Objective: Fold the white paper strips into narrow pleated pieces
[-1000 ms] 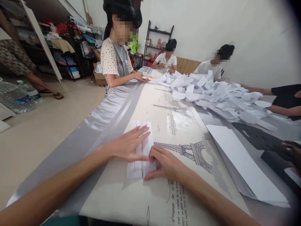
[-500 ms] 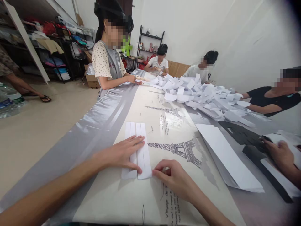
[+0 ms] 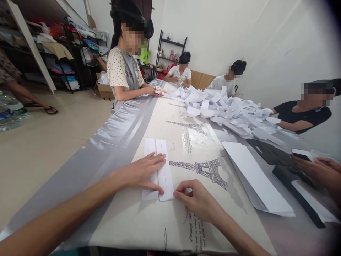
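In the head view, 2 white paper strips (image 3: 161,146) lie side by side on the printed tablecloth (image 3: 128,224). The left hand (image 3: 145,174) is spread flat across both, grasping nothing. The right hand (image 3: 174,194) has its thumb and index finger at the right strip's near corner; whether they grip it, I cannot tell. Folded white sheets (image 3: 255,174) lie to the right, nearer than the paper heap (image 3: 226,110).

"Left hand (image 3: 146,171)?"
"Palm down, fingers extended, thumb set apart; left forearm (image 3: 85,204) slants in from lower left."
"Right hand (image 3: 195,197)?"
"Fingers curled, thumb and forefinger tips together; right forearm (image 3: 236,227) angled in from lower right. Both forearms bare."
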Action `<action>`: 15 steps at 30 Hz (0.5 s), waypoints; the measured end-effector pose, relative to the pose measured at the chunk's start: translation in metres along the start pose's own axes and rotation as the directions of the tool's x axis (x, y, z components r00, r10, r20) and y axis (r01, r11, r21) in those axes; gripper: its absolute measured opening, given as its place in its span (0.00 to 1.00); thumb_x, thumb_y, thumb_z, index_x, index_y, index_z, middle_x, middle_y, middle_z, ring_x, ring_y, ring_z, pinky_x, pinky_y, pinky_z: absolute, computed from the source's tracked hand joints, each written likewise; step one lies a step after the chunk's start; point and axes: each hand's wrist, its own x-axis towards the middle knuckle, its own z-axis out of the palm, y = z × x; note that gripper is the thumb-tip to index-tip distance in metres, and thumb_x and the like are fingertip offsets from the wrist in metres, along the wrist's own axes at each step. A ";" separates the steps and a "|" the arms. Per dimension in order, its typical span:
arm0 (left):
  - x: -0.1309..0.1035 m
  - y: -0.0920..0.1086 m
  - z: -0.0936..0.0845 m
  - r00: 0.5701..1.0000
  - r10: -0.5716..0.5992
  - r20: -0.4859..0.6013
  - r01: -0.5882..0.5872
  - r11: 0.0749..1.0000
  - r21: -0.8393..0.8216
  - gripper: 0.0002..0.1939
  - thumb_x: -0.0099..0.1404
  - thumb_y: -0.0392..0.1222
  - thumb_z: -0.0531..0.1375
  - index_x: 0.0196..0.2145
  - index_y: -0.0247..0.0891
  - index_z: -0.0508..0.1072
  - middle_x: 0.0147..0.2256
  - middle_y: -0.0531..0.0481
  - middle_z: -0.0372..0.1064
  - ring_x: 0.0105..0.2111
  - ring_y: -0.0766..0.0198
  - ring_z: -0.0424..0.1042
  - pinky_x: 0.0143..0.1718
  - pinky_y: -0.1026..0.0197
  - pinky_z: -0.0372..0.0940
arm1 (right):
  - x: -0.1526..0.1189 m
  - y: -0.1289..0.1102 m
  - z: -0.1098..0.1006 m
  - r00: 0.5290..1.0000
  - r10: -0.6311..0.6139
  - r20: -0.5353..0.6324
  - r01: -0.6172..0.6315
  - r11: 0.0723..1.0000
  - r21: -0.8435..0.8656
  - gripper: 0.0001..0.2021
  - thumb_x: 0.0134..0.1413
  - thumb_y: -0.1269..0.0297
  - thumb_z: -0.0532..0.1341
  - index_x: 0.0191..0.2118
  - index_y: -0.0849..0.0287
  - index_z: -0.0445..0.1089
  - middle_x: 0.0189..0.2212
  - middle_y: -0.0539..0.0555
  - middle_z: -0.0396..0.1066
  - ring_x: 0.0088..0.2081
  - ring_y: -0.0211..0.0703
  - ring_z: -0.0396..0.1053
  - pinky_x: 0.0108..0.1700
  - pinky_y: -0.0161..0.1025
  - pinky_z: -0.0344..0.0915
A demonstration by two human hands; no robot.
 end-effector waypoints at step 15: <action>0.002 0.006 0.000 0.999 -0.008 0.043 0.007 0.999 0.037 0.54 0.67 0.75 0.47 0.72 0.27 0.48 0.72 0.33 0.37 0.73 0.48 0.38 0.72 0.48 0.35 | -0.007 -0.002 0.011 0.993 -0.041 -0.108 0.001 0.939 -0.343 0.08 0.60 0.67 0.57 0.29 0.56 0.65 0.28 0.51 0.71 0.35 0.46 0.68 0.35 0.40 0.60</action>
